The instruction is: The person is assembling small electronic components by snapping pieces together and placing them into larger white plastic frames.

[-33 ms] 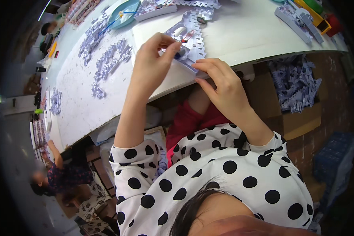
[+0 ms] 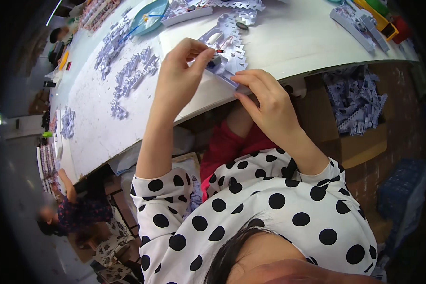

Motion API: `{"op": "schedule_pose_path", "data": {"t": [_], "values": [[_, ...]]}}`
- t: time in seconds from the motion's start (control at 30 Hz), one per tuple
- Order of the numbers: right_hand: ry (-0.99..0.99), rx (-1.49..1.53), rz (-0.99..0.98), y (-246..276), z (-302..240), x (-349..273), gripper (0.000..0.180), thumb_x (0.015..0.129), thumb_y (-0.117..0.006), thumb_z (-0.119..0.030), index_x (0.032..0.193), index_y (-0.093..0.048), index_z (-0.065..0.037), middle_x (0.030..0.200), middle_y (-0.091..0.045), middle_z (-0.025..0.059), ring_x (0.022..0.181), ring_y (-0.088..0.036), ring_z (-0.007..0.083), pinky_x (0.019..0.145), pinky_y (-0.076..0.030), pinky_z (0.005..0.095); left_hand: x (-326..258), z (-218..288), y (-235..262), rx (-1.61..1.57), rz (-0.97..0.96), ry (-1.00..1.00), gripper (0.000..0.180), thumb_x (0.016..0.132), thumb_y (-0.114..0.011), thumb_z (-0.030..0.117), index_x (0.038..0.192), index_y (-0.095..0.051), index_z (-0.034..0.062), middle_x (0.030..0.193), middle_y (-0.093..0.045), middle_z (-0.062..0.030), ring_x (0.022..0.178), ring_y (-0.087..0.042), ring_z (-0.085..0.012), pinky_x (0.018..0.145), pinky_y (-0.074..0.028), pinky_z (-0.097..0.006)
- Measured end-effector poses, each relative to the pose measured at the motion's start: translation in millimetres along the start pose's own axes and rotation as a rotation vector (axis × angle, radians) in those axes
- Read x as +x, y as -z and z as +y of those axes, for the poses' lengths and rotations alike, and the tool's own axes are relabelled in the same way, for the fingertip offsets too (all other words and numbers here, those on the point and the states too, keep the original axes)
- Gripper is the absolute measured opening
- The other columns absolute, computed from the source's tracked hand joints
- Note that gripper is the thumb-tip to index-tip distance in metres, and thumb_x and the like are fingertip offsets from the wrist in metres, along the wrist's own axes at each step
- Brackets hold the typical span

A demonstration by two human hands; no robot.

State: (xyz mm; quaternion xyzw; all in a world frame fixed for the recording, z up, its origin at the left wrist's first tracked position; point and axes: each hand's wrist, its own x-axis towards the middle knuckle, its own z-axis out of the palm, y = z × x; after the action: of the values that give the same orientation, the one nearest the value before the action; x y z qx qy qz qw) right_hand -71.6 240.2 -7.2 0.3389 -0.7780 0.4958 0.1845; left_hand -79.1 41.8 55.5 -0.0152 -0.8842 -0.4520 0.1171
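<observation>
At the table's near edge lies a pale lavender plastic housing (image 2: 228, 75), with thin wires and a small red-and-black piece (image 2: 219, 51) inside it. A strip with a jagged, saw-like edge (image 2: 237, 47) runs along its right side. My left hand (image 2: 182, 71) is over the left side of the housing, thumb and forefinger bent toward each other; whatever lies between them is hidden. The fingers and thumb of my right hand (image 2: 267, 99) close on the near end of the housing. A small dark oval piece (image 2: 242, 26) rests beyond the housing.
Piles of lavender plastic parts (image 2: 132, 73) lie on the white table (image 2: 142, 118) to the left. A blue dish (image 2: 149, 16) stands at the back. More housings (image 2: 357, 28) sit at right; a cardboard box (image 2: 364, 146) of parts stands below. Another person (image 2: 80, 208) sits at lower left.
My left hand has shifted slightly left, away from the housing, showing a bit more of its inside. My right hand stays at the near end.
</observation>
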Motion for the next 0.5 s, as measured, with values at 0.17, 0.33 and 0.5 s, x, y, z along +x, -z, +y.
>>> {"op": "schedule_pose_path", "data": {"t": [0.17,0.33,0.5], "values": [[-0.008,-0.06,0.051,-3,7,7,0.024,0.078,-0.075,-0.007,0.102,-0.068,-0.007,0.098,-0.063,0.0061,0.091,-0.062,0.0262,0.078,-0.053,0.0374,9,0,24,-0.174,-0.156,0.093,0.019,0.099,-0.063,0.02,0.1,-0.061,0.0016,0.09,-0.07,-0.0082,0.088,-0.066,-0.0127,0.078,-0.053,-0.026],[-0.024,-0.088,0.102,-5,14,13,0.021,0.078,-0.076,-0.008,0.099,-0.07,-0.007,0.095,-0.062,0.0054,0.089,-0.062,0.0258,0.077,-0.052,0.037,0,3,44,-0.21,-0.238,0.416,0.024,0.095,-0.068,0.021,0.107,-0.063,0.0003,0.089,-0.067,-0.0067,0.087,-0.066,-0.0121,0.071,-0.057,-0.027],[-0.075,-0.122,0.133,-1,21,17,0.022,0.08,-0.077,-0.004,0.102,-0.071,-0.005,0.099,-0.063,0.0076,0.089,-0.063,0.0235,0.073,-0.053,0.0333,-20,-23,52,-0.18,-0.178,0.307,0.041,0.088,-0.076,0.012,0.123,-0.062,-0.0022,0.106,-0.068,-0.0101,0.096,-0.067,-0.0157,0.088,-0.056,-0.03]]}}
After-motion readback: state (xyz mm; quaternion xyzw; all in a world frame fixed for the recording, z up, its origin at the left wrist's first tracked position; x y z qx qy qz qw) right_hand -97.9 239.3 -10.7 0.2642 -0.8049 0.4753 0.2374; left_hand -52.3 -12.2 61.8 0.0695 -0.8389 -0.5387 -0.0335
